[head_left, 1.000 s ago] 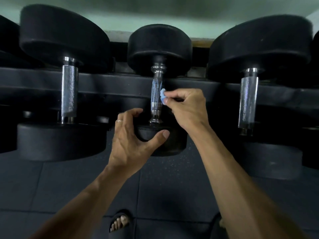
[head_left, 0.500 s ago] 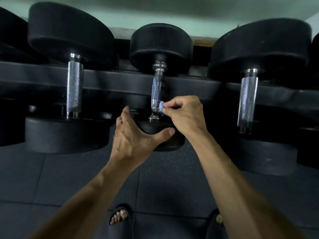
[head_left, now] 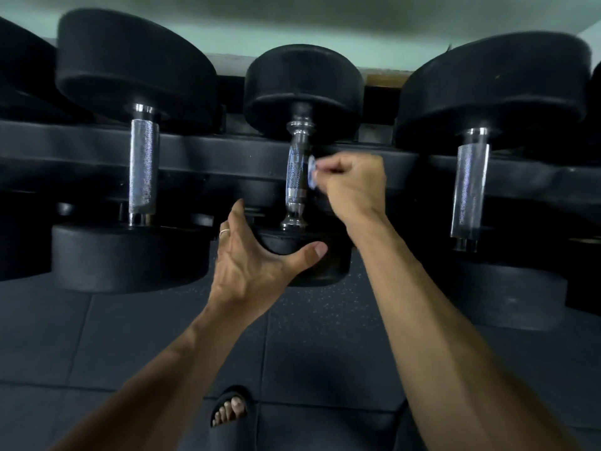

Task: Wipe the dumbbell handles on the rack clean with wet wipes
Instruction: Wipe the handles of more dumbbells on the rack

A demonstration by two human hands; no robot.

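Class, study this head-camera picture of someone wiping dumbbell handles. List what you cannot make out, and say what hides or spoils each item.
- Wet wipe: small, motion-blurred, mostly hidden inside the right hand.
- Left hand fingertips: hidden behind the middle dumbbell's near head.
- Middle handle: its far side faces away; cleanliness cannot be judged.
- Outermost dumbbells: cut off by the left and right edges.
- Rack: dark, its structure unclear.
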